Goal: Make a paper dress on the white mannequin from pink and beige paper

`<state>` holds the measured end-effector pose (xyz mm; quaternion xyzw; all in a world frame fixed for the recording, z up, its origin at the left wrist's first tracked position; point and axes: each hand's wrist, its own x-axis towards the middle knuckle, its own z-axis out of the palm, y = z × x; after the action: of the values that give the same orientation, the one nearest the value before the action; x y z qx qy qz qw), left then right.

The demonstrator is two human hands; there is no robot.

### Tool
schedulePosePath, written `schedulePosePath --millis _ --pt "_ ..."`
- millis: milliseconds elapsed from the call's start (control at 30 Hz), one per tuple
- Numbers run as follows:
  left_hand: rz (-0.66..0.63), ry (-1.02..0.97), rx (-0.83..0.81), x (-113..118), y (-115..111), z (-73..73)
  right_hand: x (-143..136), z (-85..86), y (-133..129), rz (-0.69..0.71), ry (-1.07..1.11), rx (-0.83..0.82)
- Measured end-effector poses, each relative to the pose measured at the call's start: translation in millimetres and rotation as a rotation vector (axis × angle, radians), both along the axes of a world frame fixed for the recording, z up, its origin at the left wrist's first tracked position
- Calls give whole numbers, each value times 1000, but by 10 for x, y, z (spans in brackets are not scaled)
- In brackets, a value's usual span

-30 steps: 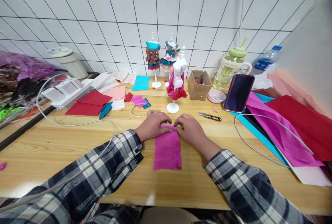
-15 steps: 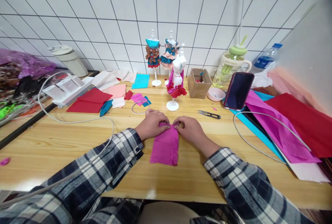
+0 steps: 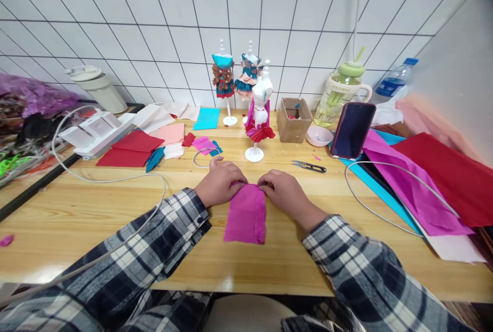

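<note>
A magenta piece of fabric (image 3: 245, 216) lies on the wooden table before me, its top edge pinched at both corners. My left hand (image 3: 220, 181) is closed on the top left corner, thumb and fingers together. At the top right corner, my right hand (image 3: 285, 194) is closed on the same edge. Between the two hands a short stretch of narrow folded edge shows. Just beyond them stands a small white mannequin (image 3: 263, 88) wearing a magenta drape and a red pleated skirt (image 3: 260, 131). Thread snips (image 3: 309, 166) lie beyond my right hand.
Two dressed mini mannequins (image 3: 223, 78) stand at the back, beside a cardboard box (image 3: 295, 120) and a pink bowl (image 3: 319, 136). A phone (image 3: 352, 130) leans upright. Fabric sheets (image 3: 442, 183) lie right; red pieces (image 3: 129, 148) and a power strip (image 3: 103, 132) left. Cables (image 3: 164, 188) cross the table.
My left hand has slid a little left along the fabric's top edge, away from my right hand, so more of that edge shows. The view has shifted slightly.
</note>
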<state>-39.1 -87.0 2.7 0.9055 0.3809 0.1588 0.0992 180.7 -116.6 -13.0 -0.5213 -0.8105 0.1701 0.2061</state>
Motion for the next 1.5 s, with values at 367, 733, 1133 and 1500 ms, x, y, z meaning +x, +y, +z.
schedulePosePath --millis 367,733,1133,1500 --pt "-157 192 260 -66 -7 69 94 95 -27 123 -120 9" --pt "-93 143 266 184 -115 22 146 35 -4 153 -74 28" --pt "-4 103 60 224 2 97 1041 171 188 -112 5 69" --pt "-10 16 -31 281 173 16 968 117 117 -55 -151 -142"
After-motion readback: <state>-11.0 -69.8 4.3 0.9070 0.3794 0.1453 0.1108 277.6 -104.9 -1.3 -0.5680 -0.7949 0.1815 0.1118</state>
